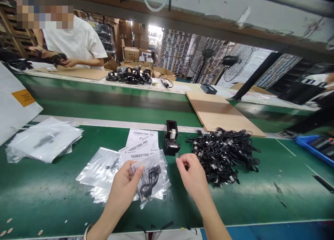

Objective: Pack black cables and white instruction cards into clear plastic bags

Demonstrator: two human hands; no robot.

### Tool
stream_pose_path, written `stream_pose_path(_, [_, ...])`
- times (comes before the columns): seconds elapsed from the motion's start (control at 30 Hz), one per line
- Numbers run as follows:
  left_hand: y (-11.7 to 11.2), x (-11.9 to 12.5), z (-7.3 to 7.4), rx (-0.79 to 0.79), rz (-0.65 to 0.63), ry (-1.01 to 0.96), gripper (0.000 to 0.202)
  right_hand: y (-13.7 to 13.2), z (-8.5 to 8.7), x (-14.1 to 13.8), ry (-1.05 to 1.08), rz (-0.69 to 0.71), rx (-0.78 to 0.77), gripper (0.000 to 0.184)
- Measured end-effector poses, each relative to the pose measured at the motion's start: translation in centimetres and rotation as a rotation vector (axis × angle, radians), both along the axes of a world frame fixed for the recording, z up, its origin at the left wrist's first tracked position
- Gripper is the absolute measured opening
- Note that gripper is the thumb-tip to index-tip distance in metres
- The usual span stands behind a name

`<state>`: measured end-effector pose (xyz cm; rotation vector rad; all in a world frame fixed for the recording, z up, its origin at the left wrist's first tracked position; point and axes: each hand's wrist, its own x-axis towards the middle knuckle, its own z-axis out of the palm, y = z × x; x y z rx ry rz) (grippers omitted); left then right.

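Observation:
My left hand is closed on the edge of a clear plastic bag. Inside the bag lie a coiled black cable and a printed sheet. My right hand is pinched, with what looks like a small clear piece of tape at its fingertips. Just beyond those fingertips stands a black tape dispenser. Several printed leaflets overlap behind the bag. To the left are flat clear bags; a tangled heap of black cables spreads on the right.
Filled bags are stacked at the far left of the green work surface. A wooden board leans across to the back table, where black parts lie. One person works there. A blue bin sits at the right.

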<state>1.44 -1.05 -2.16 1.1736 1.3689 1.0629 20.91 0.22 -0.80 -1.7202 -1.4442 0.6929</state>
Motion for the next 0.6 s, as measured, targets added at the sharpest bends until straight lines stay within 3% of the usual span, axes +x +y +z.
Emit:
stream_pose_path(0.1, [-0.5, 0.5, 0.2, 0.006, -0.016, 0.011, 0.025, -2.0, 1.4, -1.3, 0.249, 0.217, -0.126, 0.025])
stream_pose_path(0.17, [-1.0, 0.9, 0.4, 0.011, -0.015, 0.067, 0.024, -2.7, 1.9, -2.7, 0.328, 0.289, -0.201, 0.028])
stream_pose_path(0.27, [-1.7, 1.3, 0.5, 0.019, -0.011, 0.124, 0.025, -2.7, 1.8, -4.5, 0.223, 0.231, -0.162, 0.028])
stream_pose_path(0.47, [-2.3, 0.6, 1.3, -0.011, -0.007, -0.038, 0.026, -2.8, 0.9, -5.4, -0.088, 0.129, -0.150, 0.035])
stream_pose_path(0.53, [-2.7, -0.4, 1.9, -0.013, 0.015, -0.055, 0.024, -3.3, 1.1, -5.1, -0.140, 0.190, -0.155, 0.031])
stream_pose_path(0.6, [-3.6, -2.1, 2.3, -0.013, 0.034, -0.047, 0.024, -3.5, 1.6, -4.5, -0.135, 0.385, -0.184, 0.032])
